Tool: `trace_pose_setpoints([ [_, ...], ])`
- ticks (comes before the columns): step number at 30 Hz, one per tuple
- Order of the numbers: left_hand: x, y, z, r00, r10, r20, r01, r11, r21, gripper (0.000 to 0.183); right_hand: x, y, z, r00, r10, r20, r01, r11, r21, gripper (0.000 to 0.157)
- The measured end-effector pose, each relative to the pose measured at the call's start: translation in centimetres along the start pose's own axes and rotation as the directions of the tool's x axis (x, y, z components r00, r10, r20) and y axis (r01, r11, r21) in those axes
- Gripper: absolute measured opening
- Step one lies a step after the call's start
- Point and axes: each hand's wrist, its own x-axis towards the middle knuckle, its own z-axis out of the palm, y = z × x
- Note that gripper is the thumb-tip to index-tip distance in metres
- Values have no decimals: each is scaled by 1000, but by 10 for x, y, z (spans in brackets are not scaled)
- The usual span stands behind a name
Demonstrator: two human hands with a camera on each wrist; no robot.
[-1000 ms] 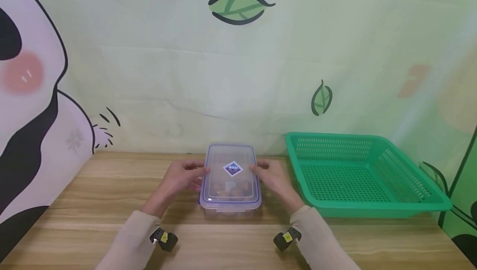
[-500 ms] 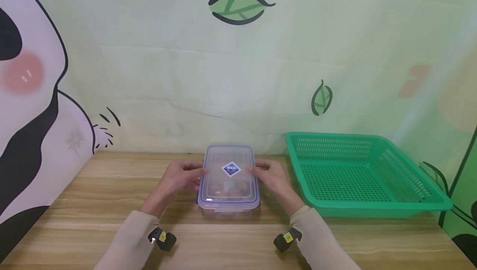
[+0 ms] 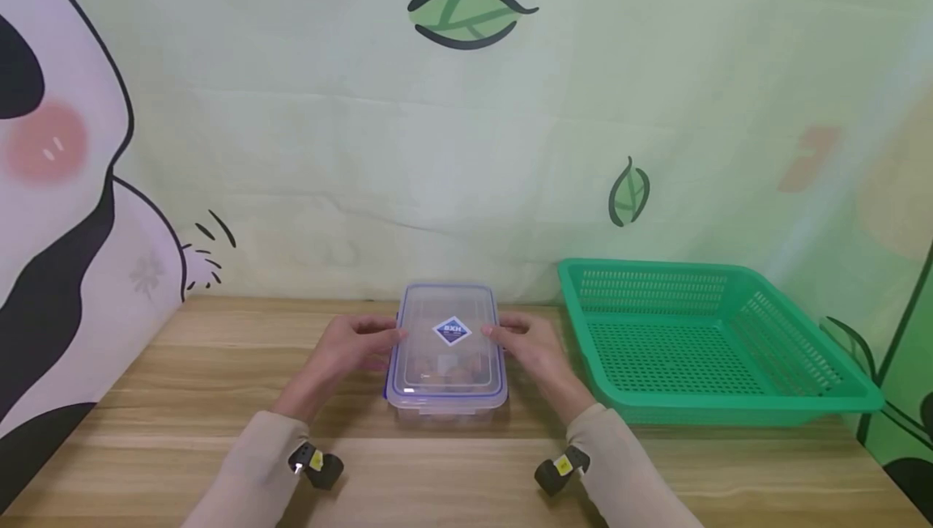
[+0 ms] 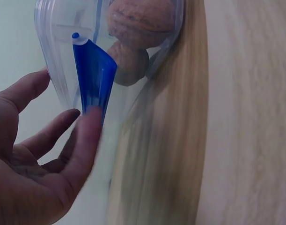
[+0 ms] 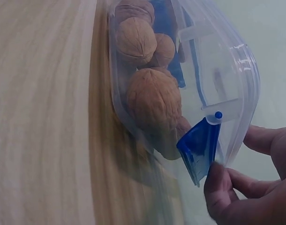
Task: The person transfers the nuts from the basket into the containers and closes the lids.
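Note:
A clear plastic food container (image 3: pixel 446 370) with a blue-edged lid and a diamond label lies on the table between both hands. Several walnuts (image 5: pixel 154 96) show through its wall in the wrist views. My left hand (image 3: pixel 353 343) has its thumb at the lid's left edge, and a blurred finger touches a blue latch (image 4: pixel 93 70) that sticks out from the side. On the other side, my right hand (image 3: pixel 534 343) keeps its thumb at the lid's edge and curled fingers against another blue latch (image 5: pixel 200 145), also swung outward. The lid sits on the container.
To the right of the container stands a green plastic basket (image 3: pixel 729 403) with perforated walls, nothing visible inside. The wooden table (image 3: pixel 437 479) reaches back to a printed cloth backdrop (image 3: pixel 328 107). Small black devices are strapped at both wrists.
The container has shifted very slightly to the left. My left hand and wrist moved a little left with it, while the right hand stays nearly in place.

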Motion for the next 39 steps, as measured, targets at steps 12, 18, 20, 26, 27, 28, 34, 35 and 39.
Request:
trace_pose_setpoints([
  [12,7,-12,-9,992,-72,102,76,996,-42,75,-3,1,-1,994,106,33,-106,994,-17,68],
  [18,12,-16,-8,991,-100,87,107,992,-74,80,-3,2,-2,993,100,55,-99,995,-11,65],
  [20,11,-14,-8,991,-100,86,106,992,-69,79,-3,3,-2,993,104,57,-104,995,-11,64],
  [26,5,-7,-7,995,-73,69,73,997,0,78,-3,3,-2,993,107,53,-107,994,1,61],
  [27,4,-6,-7,996,-67,59,67,998,14,78,-3,2,-2,993,105,52,-105,994,6,61],
  [28,3,-4,-7,997,-63,39,62,998,27,78,-3,2,-2,993,103,50,-104,995,10,60],
  [34,-2,5,-2,999,-34,-38,34,999,13,69,-4,1,-2,992,128,21,-128,992,8,65],
  [35,-3,6,-1,999,-22,-35,22,1000,5,66,-4,1,-2,991,134,13,-134,991,4,67],
  [39,-4,9,2,999,5,-41,-5,1000,-8,58,-5,2,-2,989,145,-8,-145,989,-7,73],
])
